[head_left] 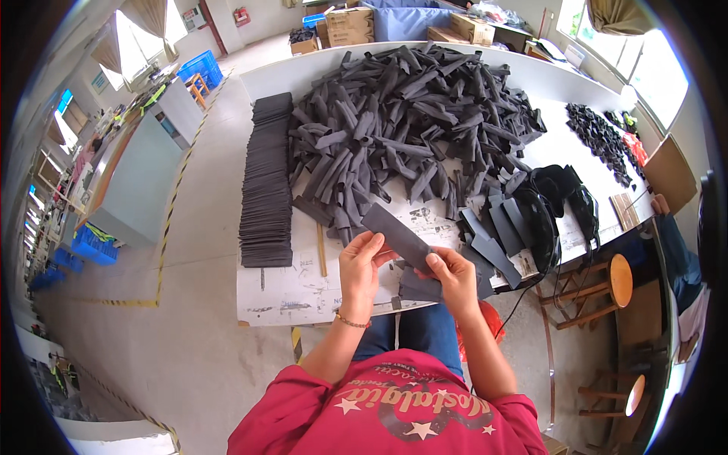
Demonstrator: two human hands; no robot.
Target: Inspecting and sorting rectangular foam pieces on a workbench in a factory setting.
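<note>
A flat dark grey fabric strip [396, 235] is stretched slantwise between my hands over the near edge of the table. At its left end, my left hand [359, 271] is closed on the lower edge, thumb on top. The right end is pinched by my right hand [453, 279], thumb pressed on the upper face. Just under my right hand lie several similar loose strips [421, 288]. Beyond both hands rises a big heap of curled dark grey pieces [409, 114].
Flat strips form a long neat stack [265, 182] on the white table [303, 292], with a thin wooden stick [321, 249] beside it. Black bulky items [557, 205] with a cord lie to the right. Wooden stools [620, 280] stand at the right, cardboard boxes [350, 26] behind the table.
</note>
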